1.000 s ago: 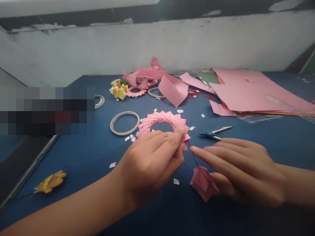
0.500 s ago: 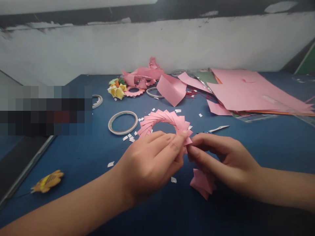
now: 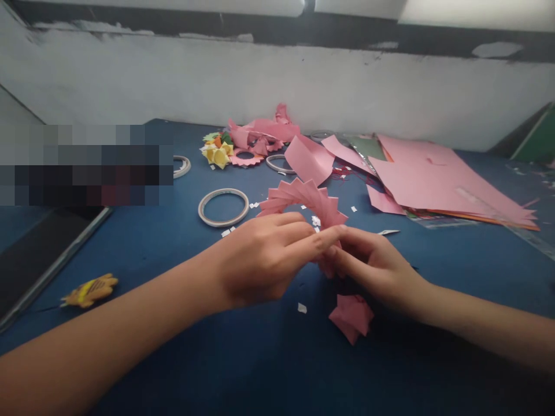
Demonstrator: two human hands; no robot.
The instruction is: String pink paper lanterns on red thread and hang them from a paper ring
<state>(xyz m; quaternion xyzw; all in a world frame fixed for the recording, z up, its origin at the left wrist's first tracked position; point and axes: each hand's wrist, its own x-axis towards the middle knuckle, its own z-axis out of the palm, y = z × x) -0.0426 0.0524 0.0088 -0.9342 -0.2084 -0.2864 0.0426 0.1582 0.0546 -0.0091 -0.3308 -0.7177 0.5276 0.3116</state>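
A ring of overlapping folded pink paper pieces [image 3: 299, 193] is held up over the blue table [image 3: 243, 370]. My left hand [image 3: 273, 257] is closed on its near side and hides part of it. At the ring's right side, my right hand [image 3: 375, 263] pinches the paper, its fingertips touching those of my left hand. Below my right hand lies a folded pink paper piece [image 3: 352, 318]. A roll of tape [image 3: 223, 208] rests flat to the left of the ring.
Pink sheets [image 3: 451, 176] are stacked at the back right. Paper shapes [image 3: 218, 153] and crumpled pink paper [image 3: 264, 133] lie at the back. A scissor blade [image 3: 389, 232] shows beyond my right hand. A yellow-brown figure [image 3: 91, 290] is at the left.
The ring is tilted up more, and the hands have drawn closer together at its right side. My right hand has shifted left over the ring's edge. The view has shifted slightly.
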